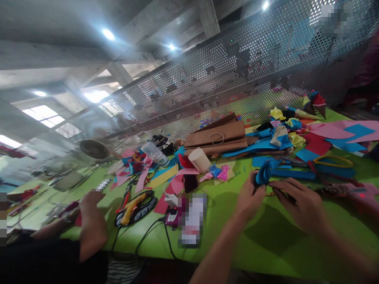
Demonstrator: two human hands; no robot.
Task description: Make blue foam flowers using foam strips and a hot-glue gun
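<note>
A curled piece of blue paper [263, 174] stands up out of my left hand [248, 199], whose fingers are wrapped around its base. My right hand [300, 201] is closed in a pinch at the lower right edge of the blue piece. The exact spot under its fingertips is partly hidden. Just behind both hands lies a blue strip [293, 174] on the green table [225, 228]. A yellow loop-shaped handle [333, 161] lies farther right, among red and blue sheets.
A yellow glue gun [133, 209] rests left of a phone [193, 221] and a charger with cables [173, 217]. Behind are a pale roll [199, 159], brown sheets [216, 136] and a perforated partition [237, 75]. A co-worker's arm [91, 217] reaches in at left.
</note>
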